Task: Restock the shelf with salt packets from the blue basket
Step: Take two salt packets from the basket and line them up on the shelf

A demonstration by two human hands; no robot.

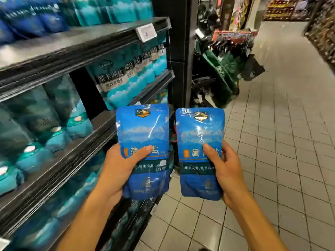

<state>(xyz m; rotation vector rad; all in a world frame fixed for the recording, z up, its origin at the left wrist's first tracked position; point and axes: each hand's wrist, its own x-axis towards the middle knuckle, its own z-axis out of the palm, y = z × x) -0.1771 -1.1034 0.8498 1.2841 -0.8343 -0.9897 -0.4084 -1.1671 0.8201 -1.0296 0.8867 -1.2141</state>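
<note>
Blue salt packets, two of them, stand upright side by side in the air, just apart, next to the shelf (101, 127). One left packet (143, 140) is gripped low down by the left hand (119, 171), thumb across its front. One right packet (200, 142) is gripped the same way by the right hand (226, 171). Teal bags (116, 82) fill the rows behind. Grey floor tiles (282, 142) lie to the right.

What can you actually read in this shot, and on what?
"茶卡湖盐": front teal packet on the middle shelf.
"藏", then "盐", thumb covering between: blue packet in left hand.
"藏": blue packet in right hand; thumb hides the rest.
Price tag and small print: too blurred.
</note>
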